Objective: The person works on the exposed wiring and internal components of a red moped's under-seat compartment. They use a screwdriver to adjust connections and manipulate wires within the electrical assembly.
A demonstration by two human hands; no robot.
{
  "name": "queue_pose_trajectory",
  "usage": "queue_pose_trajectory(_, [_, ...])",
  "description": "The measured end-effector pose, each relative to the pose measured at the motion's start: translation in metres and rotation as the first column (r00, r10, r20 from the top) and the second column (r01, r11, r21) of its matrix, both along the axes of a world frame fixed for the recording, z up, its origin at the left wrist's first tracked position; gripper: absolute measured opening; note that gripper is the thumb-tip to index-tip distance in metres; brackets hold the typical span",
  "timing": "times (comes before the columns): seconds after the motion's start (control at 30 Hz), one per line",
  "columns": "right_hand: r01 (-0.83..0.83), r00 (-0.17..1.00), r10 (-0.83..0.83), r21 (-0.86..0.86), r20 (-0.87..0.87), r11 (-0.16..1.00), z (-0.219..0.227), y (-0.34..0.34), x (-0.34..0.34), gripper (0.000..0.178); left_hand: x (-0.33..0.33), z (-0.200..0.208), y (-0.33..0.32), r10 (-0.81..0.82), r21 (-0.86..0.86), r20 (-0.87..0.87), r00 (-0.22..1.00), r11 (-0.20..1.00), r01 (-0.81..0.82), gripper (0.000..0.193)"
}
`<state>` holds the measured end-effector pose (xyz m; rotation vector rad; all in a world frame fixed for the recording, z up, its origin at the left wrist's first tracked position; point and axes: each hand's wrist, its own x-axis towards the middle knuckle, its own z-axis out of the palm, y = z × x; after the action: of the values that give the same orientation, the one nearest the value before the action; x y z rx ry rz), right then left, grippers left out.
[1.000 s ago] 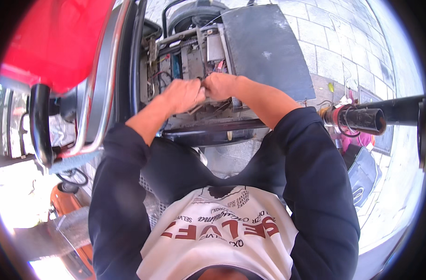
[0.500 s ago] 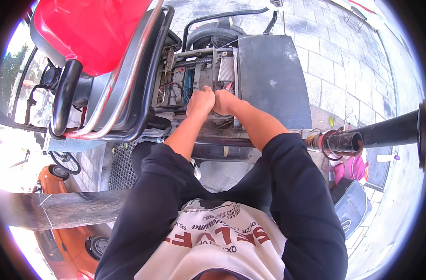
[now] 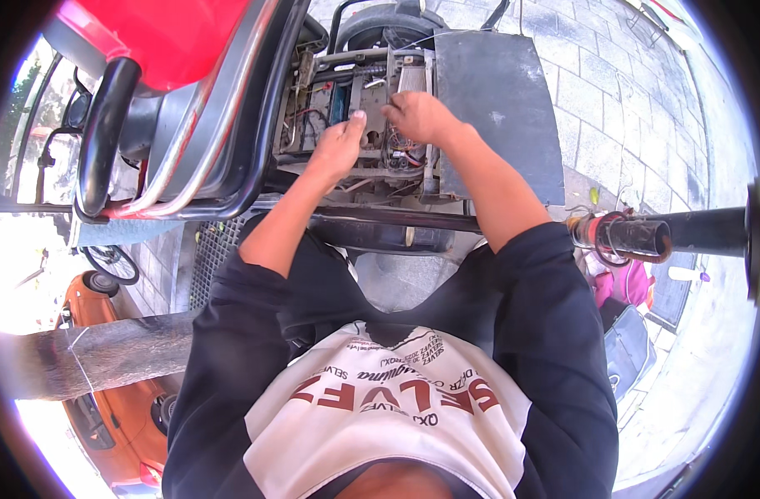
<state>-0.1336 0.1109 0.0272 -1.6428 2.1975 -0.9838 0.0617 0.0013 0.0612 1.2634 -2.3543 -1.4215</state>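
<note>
Hands (image 3: 338, 151) partly curled, apart, over machinery compartment (image 3: 370, 101)

A white shirt (image 3: 380, 432) (dark-red and black lettering (image 3: 336, 397) up front) has dark sleeves (image 3: 554, 308) above black trousers (image 3: 326, 279).

1. Pale grey paving of rectangular stone slabs (image 3: 579, 83) with darker joints covers the ground at the upper right.
2. A smooth, whitish wall (image 3: 729, 141) rises along the right edge, bent by the lens.
3. Strong daylight floods the scene, bleaching the far left almost white.
4. A thick, rough brown-grey post (image 3: 138, 353), tied with a thin pale cord (image 3: 82, 358), crosses the lower left.
5. Beyond it stands an orange car (image 3: 118, 416); above that, a dark bicycle wheel (image 3: 113, 264) shows.
</note>
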Motion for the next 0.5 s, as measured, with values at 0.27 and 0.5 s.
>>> queue_pose_trajectory(0.27, [-0.091,0.958,0.257,0.713,-0.127,0.695,0.001,0.02,0.014,0.029,0.041,-0.019,-0.016,-0.209,-0.161,0.278,0.937,0.952,0.26,0.054])
queue_pose_trajectory(0.5, [-0.064,0.905,0.351,0.74,-0.24,0.67,-0.023,0.017,0.015,0.025,0.039,0.004,-0.006,-0.274,-0.335,0.294,0.916,0.868,0.367,0.039])
